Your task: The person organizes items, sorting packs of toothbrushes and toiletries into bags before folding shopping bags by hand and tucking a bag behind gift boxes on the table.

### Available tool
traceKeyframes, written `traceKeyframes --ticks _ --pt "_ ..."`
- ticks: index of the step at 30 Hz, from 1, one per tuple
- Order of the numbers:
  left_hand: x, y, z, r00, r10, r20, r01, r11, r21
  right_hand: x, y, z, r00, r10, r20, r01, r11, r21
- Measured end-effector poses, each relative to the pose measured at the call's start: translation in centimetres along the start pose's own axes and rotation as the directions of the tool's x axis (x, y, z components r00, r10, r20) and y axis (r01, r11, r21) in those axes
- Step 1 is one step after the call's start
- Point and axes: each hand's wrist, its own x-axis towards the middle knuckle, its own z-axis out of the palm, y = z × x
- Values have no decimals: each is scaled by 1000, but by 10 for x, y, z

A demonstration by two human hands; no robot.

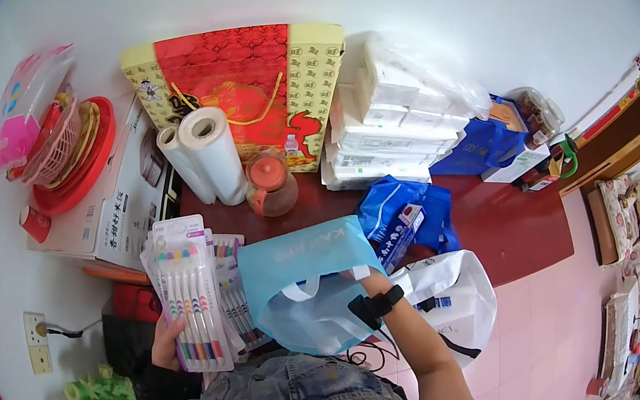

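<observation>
My left hand (167, 343) is closed on the lower edge of a blister pack of coloured pens (192, 304), held upright at the table's near edge. At least one similar pack sits behind it. More pen packs (236, 296) show just to the right, against a light blue tote bag (307, 252). My right forearm (418, 333), with a black strap at the wrist, reaches into the mouth of that bag. The bag hides my right hand, so its fingers do not show.
On the dark red table (493, 219) stand plastic-film rolls (214, 154), a jug with an orange lid (269, 184), a red gift box (230, 77), stacked white packs (384, 139) and a blue bag (428, 205). A white bag (461, 289) sits right of the tote. A carton (106, 200) is at left.
</observation>
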Motion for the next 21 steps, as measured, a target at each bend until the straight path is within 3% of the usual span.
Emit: traceKeyframes --ticks 6,8,10,11,13,14,16,17,19,20,21 --pt "7 -3 3 998 -20 67 20 1000 -2 1 -1 7 957 -265 -117 230 940 -254" --pt "7 -2 4 998 -9 64 9 1000 4 5 -4 6 966 -149 -209 102 970 -221" --pt "4 -2 4 998 -5 57 4 1000 12 14 -45 -12 903 320 -288 -301 948 108" --pt "4 -2 4 999 -9 50 9 1000 5 28 -22 -12 870 404 -282 -270 869 415" --pt "6 -2 4 999 -8 54 8 1000 1 43 -22 -16 807 391 -443 -244 904 352" --pt "6 -4 2 999 3 53 -2 1000 -12 39 -21 -19 807 385 -447 -237 906 351" --pt "5 -4 -1 998 23 55 -22 999 -27 22 -61 -27 902 361 -236 -377 926 -23" --pt "4 -3 -3 998 23 56 -23 1000 -14 19 -57 -27 905 356 -233 -372 928 -27" --pt "0 -4 -5 998 27 51 -27 1000 -5 14 -44 -25 952 173 -251 -263 882 -390" --pt "-1 -4 -6 998 37 42 -37 999 -2 9 -73 -32 935 332 -123 -354 870 -343" --pt "-2 -4 -7 998 46 35 -46 999 0 4 -80 -34 937 327 -119 -348 871 -346"
